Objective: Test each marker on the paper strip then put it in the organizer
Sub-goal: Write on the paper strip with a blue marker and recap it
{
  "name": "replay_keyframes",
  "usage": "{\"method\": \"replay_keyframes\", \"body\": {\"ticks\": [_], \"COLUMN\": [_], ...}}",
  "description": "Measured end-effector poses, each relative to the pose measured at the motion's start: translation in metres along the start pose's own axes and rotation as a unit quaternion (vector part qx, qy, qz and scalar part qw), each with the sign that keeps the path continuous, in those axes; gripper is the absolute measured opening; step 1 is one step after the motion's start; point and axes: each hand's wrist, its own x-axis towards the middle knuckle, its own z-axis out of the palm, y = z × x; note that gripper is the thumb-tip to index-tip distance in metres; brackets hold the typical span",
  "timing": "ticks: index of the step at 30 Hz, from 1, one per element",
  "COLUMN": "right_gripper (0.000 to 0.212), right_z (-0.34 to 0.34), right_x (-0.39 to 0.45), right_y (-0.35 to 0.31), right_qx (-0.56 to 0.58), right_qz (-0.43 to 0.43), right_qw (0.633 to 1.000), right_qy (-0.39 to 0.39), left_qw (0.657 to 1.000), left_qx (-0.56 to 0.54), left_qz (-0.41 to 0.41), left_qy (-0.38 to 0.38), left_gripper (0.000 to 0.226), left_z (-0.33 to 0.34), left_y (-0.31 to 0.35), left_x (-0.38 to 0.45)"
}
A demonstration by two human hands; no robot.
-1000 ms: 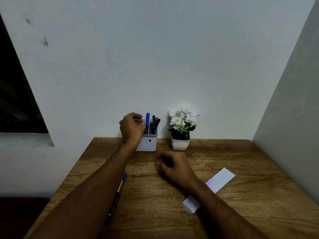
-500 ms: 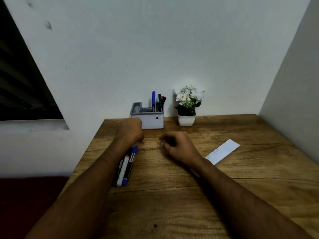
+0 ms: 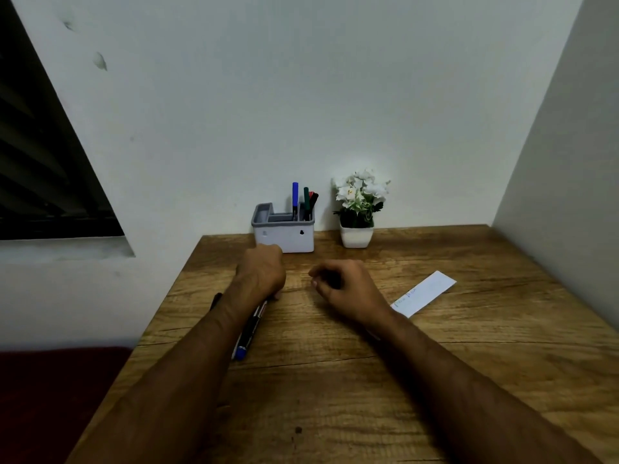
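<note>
A white organizer (image 3: 284,238) with a grey rim stands at the table's back edge. It holds a blue marker (image 3: 295,195), a green marker (image 3: 306,196) and a dark one beside them. Several loose markers (image 3: 247,333) lie on the table's left side, partly under my left forearm. My left hand (image 3: 263,272) is lowered onto their far ends. Its fingers curl downward out of sight, so any grip is hidden. My right hand (image 3: 346,291) rests loosely curled on the table, with nothing visible in it. The white paper strip (image 3: 425,293), with scribbles on it, lies right of that hand.
A small white pot of white flowers (image 3: 356,212) stands just right of the organizer. The wooden table (image 3: 335,396) meets a wall behind and another on the right. Its left edge drops off beside a dark window.
My left hand left the organizer, where it had placed the blue marker, and came down onto the loose markers. The camera view tilted. My right hand stayed put.
</note>
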Motion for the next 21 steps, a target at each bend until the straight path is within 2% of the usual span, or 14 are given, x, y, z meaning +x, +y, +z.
{"method": "replay_keyframes", "body": {"ticks": [7,11,14,17,21], "right_gripper": [0.022,0.015,0.008,0.022,0.021], "right_z": [-0.002,-0.003,-0.003,-0.004,-0.013], "right_x": [-0.005,-0.005,-0.006,-0.009,-0.006], "right_y": [0.001,0.001,-0.003,-0.008,-0.005], "right_qx": [0.037,0.105,0.173,0.227,0.229], "right_qz": [0.032,0.086,0.129,0.156,0.164], "right_qw": [0.999,0.991,0.976,0.961,0.960], "right_qy": [0.000,0.006,-0.005,-0.029,-0.001], "left_qw": [1.000,0.988,0.953,0.902,0.839], "left_qx": [-0.026,-0.155,-0.300,-0.431,-0.544], "left_qz": [-0.003,0.004,0.019,0.027,0.019], "left_qy": [0.004,-0.016,-0.036,-0.023,0.005], "left_gripper": [0.041,0.026,0.012,0.015,0.019], "left_z": [-0.002,-0.009,-0.019,-0.028,-0.025], "left_y": [0.007,0.010,0.014,0.022,0.041], "left_x": [-0.003,0.002,0.004,0.001,-0.002]}}
